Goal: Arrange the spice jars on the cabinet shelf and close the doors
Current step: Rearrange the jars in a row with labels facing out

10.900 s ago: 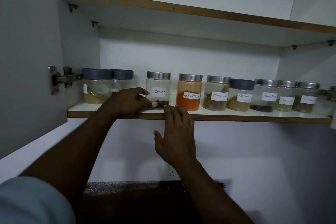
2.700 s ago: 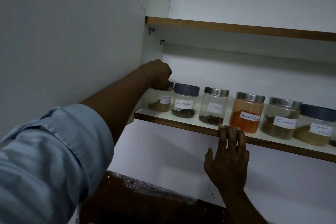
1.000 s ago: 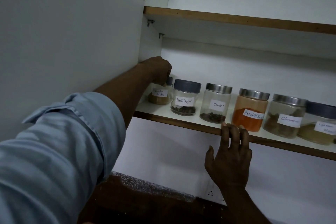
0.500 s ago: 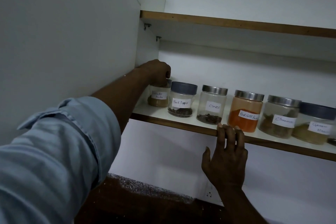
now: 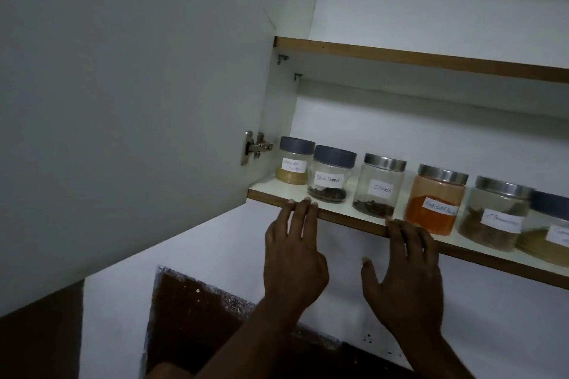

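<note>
Several labelled spice jars stand in a row on the lower cabinet shelf. From the left: a blue-lidded jar of yellow powder, the blue-lidded black pepper jar, the steel-lidded cloves jar, the red chilli powder jar, the cinnamon jar and a blue-lidded jar cut off at the right edge. My left hand rests its straight fingertips on the shelf's front edge below the black pepper jar. My right hand does the same below the cloves jar. Neither holds anything.
The left cabinet door stands open and fills the left side, hung on a metal hinge. An upper shelf runs above the jars. Below are a white wall with a socket and a dark countertop.
My left hand has let go of the leftmost jar's lid and come down to the shelf's front edge. The right hand stays on the edge. The view has shifted closer.
</note>
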Tool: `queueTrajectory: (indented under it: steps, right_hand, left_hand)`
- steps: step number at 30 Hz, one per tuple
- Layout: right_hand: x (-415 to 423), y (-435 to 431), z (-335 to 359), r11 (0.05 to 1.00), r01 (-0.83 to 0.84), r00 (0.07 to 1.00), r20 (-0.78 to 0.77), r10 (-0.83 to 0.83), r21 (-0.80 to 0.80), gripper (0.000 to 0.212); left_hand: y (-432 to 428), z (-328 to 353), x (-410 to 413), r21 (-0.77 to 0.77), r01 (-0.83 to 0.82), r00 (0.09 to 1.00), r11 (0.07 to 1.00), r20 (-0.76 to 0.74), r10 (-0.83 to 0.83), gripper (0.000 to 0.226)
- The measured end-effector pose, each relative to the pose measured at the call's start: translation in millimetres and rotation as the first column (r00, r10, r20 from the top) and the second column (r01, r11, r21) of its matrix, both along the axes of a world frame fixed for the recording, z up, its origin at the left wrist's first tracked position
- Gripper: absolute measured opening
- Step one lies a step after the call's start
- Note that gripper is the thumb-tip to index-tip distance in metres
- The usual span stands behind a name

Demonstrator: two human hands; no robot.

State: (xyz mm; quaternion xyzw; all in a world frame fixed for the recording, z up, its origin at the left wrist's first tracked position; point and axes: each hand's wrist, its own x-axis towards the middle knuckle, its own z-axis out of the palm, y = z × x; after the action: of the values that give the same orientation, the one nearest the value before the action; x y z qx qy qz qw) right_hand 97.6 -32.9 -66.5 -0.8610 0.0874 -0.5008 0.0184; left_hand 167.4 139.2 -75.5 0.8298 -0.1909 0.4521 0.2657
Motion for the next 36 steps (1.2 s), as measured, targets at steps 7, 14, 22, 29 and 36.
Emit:
queueTrajectory:
  steps: [7,14,22,29,36]
  right_hand:
    - [-17.2,23.8,94.1,0.948,-0.231,0.967,0.054,0.248,-0.218,0.036]
    - [31.1,45.4,197.9,0.877,-0.236,0.949,-0.292,0.116,-0.418,0.060]
    - [87.1,41.7,224.8,0.897,-0.286,0.795,-0.605,0.027,-0.336,0.049]
    - [117.9,37.6,229.0,0.914,-0.198,0.789,-0.611,-0.066,-0.355,0.039]
    - [142.0,34.4,232.4,0.922,-0.172,0.774,-0.626,-0.092,-0.347,0.040]
  left_hand:
    - [-24.7,-9.9,0.1,-0.050,-0.068,0.986,0.996,-0.157,0.059,0.110]
    - [-35.1,-6.6,-0.3,-0.042,-0.115,0.974,0.993,-0.201,0.104,0.106]
    - [-33.5,-5.6,-1.6,-0.015,-0.147,0.970,0.989,-0.200,0.141,0.108]
    - [-32.4,-5.6,1.0,-0.015,-0.152,0.969,0.988,-0.201,0.146,0.114]
    - [-30.7,-9.2,5.9,-0.022,-0.121,0.977,0.992,-0.178,0.115,0.115]
